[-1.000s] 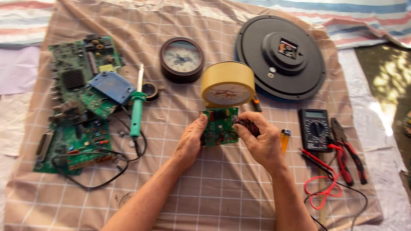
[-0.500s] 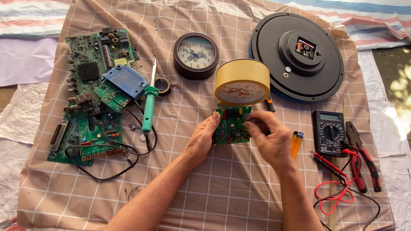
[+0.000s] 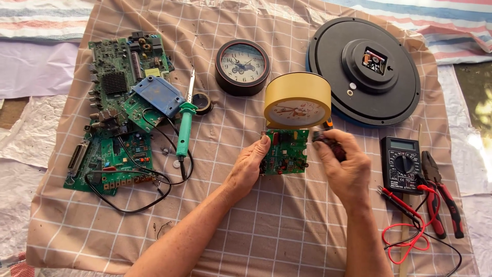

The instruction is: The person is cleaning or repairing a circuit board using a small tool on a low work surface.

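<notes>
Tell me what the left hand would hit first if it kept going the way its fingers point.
The left hand points up and right, already gripping the small green circuit board. Past that board, the yellow round clock seems to come next, though its height above the cloth is unclear.

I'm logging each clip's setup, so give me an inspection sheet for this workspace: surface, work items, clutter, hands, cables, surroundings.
Surface: checked beige cloth, creased.
Work items: small green circuit board, held up off the cloth.
Clutter: yellow clock, small round clock, large black clock back, soldering iron, green boards, multimeter, red pliers.
Hands: left hand grips the board's edge; right hand pinches a small dark part.
Cables: black cord, red probe lead.
Surroundings: striped sheet, pale sheeting.
</notes>
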